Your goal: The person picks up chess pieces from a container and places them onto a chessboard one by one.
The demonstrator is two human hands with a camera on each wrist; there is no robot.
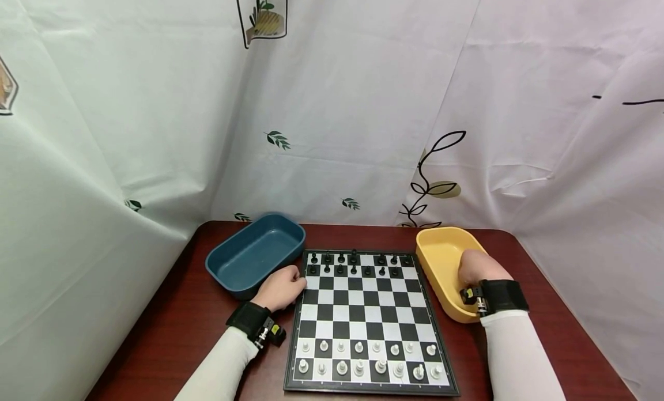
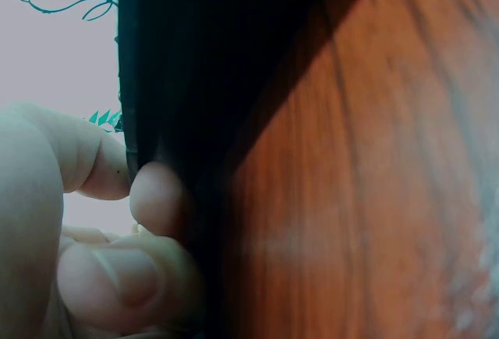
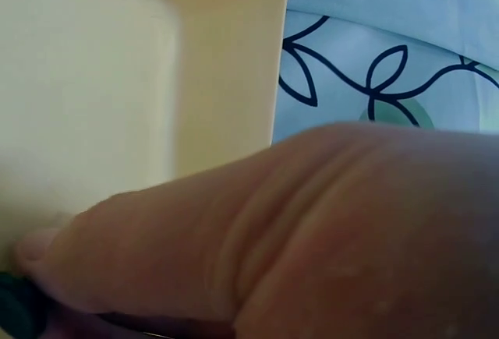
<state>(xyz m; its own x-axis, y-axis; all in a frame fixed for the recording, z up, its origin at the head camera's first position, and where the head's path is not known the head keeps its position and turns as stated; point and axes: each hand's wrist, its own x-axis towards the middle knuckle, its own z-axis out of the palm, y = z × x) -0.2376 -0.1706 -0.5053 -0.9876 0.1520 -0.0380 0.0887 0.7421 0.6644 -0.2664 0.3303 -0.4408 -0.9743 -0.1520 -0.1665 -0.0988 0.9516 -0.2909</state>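
Chessboard [image 1: 368, 320] lies flat on the red-brown table [image 1: 171, 326], its long axis running away from the person: white pieces [image 1: 365, 358] fill the two near rows and black pieces [image 1: 355, 264] the two far rows, one square in the farthest row standing bare. Left hand [image 1: 282, 287] rests at the board's far-left corner, fingers curled, and the left wrist view shows fingertips [image 2: 156, 199] pressed against the dark edge [image 2: 168, 82] of the board; whether they grip anything cannot be told. Just beyond that hand sits a blue tray [image 1: 255, 254], set at a slant to the board, its inside showing only bare blue floor. Right hand [image 1: 479, 268] is down inside the yellow tray [image 1: 441, 257], which stands just beside the board's right edge with its long axis running along it. In the right wrist view the fingers are bent against the tray's pale inner wall [image 3: 86, 105], and something small and dark [image 3: 19, 308] shows at the fingertips in the lower corner, too blurred to name. Each wrist wears a black strap over a white sleeve.
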